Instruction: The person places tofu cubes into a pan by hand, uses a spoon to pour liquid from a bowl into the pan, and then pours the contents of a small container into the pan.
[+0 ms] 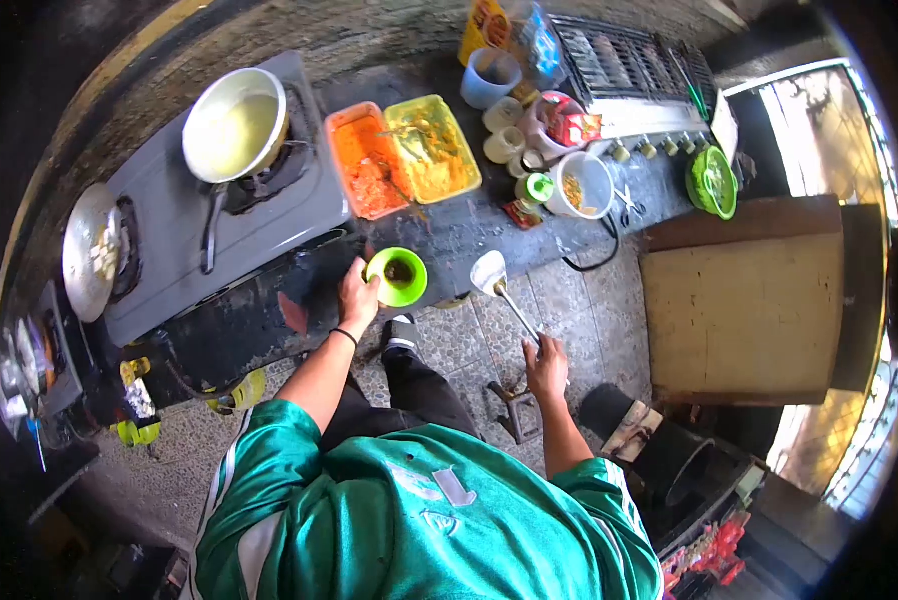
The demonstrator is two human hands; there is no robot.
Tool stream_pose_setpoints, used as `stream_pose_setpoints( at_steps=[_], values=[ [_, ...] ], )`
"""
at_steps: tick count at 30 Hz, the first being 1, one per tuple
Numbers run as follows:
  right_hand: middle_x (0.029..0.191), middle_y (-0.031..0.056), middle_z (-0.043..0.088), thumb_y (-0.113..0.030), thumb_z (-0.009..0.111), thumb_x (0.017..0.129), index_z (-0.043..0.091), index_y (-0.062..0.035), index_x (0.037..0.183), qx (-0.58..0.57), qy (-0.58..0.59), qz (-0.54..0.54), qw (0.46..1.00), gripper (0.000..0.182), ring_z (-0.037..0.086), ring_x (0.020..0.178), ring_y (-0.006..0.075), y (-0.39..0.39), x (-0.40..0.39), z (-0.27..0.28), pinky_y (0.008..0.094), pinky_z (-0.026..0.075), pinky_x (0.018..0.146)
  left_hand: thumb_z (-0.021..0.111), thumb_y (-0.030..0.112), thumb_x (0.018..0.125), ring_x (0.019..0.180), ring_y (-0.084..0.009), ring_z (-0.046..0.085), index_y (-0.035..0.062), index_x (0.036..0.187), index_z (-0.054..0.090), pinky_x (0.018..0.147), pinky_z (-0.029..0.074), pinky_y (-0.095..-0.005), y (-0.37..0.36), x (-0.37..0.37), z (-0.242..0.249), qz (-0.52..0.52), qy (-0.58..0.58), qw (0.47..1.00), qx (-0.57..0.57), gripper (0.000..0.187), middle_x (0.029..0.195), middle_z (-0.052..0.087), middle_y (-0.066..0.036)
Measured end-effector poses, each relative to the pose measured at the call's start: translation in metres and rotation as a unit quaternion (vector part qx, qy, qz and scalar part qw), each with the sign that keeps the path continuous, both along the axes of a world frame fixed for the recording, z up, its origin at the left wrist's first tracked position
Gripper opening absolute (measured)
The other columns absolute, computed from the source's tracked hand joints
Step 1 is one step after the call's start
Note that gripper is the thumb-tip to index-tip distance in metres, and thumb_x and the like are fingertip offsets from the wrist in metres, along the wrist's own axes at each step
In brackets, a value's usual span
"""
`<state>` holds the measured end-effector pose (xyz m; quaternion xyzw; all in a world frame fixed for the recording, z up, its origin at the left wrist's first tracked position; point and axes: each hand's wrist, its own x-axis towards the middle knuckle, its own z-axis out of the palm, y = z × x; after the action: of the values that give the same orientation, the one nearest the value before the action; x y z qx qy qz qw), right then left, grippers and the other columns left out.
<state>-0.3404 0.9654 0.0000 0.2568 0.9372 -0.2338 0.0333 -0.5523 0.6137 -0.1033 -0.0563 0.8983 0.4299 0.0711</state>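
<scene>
My left hand (359,297) grips the rim of a bright green bowl (416,278) with a little dark content at its bottom, near the counter's front edge. Out over the tiled floor, my right hand (546,366) is closed round the handle of a metal ladle (490,272), its head pointing away from me. Beyond the bowl, an orange-red tub (341,124) and a yellow tub (466,184) stand side by side with food and spoons in them. On the stove, a white pan (195,137) holds pale yellow liquid.
A pan (86,254) with white pieces sits on the stove (277,225) at left. Jars, a clear container (597,180), scissors (626,204) and a green basket (711,182) stand at right, near a black grill (614,60). A wooden board (739,310) stands beyond the floor.
</scene>
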Motion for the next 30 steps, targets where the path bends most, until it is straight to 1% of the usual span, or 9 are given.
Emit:
stream_pose_setpoints(
  at_steps=[2,6,8,10,13,16,21,28,30],
  values=[
    [0.102,0.0186,0.070,-0.036,0.075,0.101,0.073,-0.0054,0.124,-0.010,-0.052,0.004,0.999,0.039,0.069,0.092,0.0393,-0.007,0.000,-0.003,0.0507,0.055,0.083,0.074,0.015,0.094,0.093,-0.0397,0.072,0.0021,0.105,0.057,0.081,0.053,-0.0525,-0.016,0.009,0.048,0.070,-0.140,0.982,0.102,0.024,0.093,0.068,-0.021],
    [0.099,0.0186,0.071,-0.036,0.072,0.103,0.073,-0.0017,0.121,-0.013,-0.020,0.090,0.996,0.039,0.070,0.089,0.0402,-0.034,-0.016,-0.009,0.0523,0.054,0.080,0.064,0.015,0.099,0.098,-0.0280,0.067,0.0009,0.109,0.056,0.087,0.052,-0.0462,-0.068,0.044,0.106,0.118,-0.040,0.989,0.077,0.019,0.098,0.066,-0.017],
    [0.102,0.0185,0.072,-0.039,0.071,0.103,0.073,-0.0026,0.121,-0.023,-0.021,0.120,0.992,0.040,0.071,0.094,0.0405,-0.055,-0.034,-0.009,0.0525,0.055,0.082,0.059,0.014,0.101,0.134,-0.0340,0.055,0.0105,0.127,0.053,0.108,0.052,-0.0443,-0.123,0.060,0.048,0.132,-0.067,0.967,0.207,0.026,0.150,0.049,-0.015],
    [0.105,0.0195,0.073,-0.041,0.071,0.103,0.073,-0.0040,0.123,-0.026,-0.069,0.160,0.984,0.042,0.071,0.097,0.0409,-0.073,-0.051,-0.007,0.0526,0.055,0.084,0.055,0.014,0.106,0.131,-0.0333,0.060,0.0191,0.144,0.043,0.097,0.060,-0.0505,-0.144,0.065,0.130,0.219,-0.164,0.841,0.468,0.041,0.154,0.048,-0.014],
    [0.113,0.0205,0.073,-0.044,0.071,0.102,0.073,-0.0073,0.125,-0.021,-0.073,0.211,0.975,0.044,0.071,0.105,0.0442,-0.103,-0.077,-0.005,0.0545,0.056,0.088,0.050,0.019,0.112,0.129,-0.0358,0.065,0.0251,0.160,0.031,0.081,0.067,-0.0568,-0.199,0.064,0.215,0.179,-0.088,0.823,0.532,0.053,0.150,0.052,-0.015],
    [0.116,0.0224,0.073,-0.048,0.069,0.102,0.072,-0.0088,0.127,-0.009,-0.068,0.260,0.963,0.047,0.071,0.108,0.0464,-0.142,-0.096,0.003,0.0562,0.057,0.091,0.049,0.020,0.114,0.106,-0.0249,0.072,0.0146,0.162,0.036,0.068,0.066,-0.0395,-0.275,0.055,0.257,0.229,-0.006,0.837,0.497,0.050,0.137,0.060,-0.012],
    [0.120,0.0220,0.074,-0.051,0.068,0.101,0.074,-0.0075,0.124,-0.001,-0.082,0.260,0.962,0.049,0.071,0.110,0.0462,-0.204,-0.105,0.012,0.0560,0.057,0.092,0.045,0.021,0.116,0.069,-0.0057,0.052,0.0128,0.161,0.044,0.057,0.045,-0.0241,-0.404,0.013,0.304,0.270,0.111,0.918,0.267,0.046,0.108,0.065,-0.002],
    [0.126,0.0227,0.074,-0.052,0.067,0.102,0.074,-0.0062,0.128,0.012,-0.122,0.219,0.968,0.053,0.070,0.117,0.0455,-0.290,-0.107,0.037,0.0555,0.056,0.098,0.045,0.017,0.112,0.064,-0.0178,0.067,0.0152,0.162,0.042,0.060,0.057,-0.0346,-0.528,-0.053,0.312,0.248,0.181,0.948,0.087,0.050,0.099,0.071,-0.014],
    [0.125,0.0230,0.074,-0.052,0.067,0.102,0.075,-0.0064,0.126,0.007,-0.112,0.205,0.972,0.052,0.070,0.116,0.0452,-0.308,-0.104,0.041,0.0553,0.056,0.098,0.045,0.019,0.111,0.075,-0.0245,0.074,0.0168,0.163,0.040,0.063,0.061,-0.0374,-0.549,-0.066,0.312,0.238,0.172,0.954,0.063,0.052,0.112,0.072,-0.019]
  ],
)
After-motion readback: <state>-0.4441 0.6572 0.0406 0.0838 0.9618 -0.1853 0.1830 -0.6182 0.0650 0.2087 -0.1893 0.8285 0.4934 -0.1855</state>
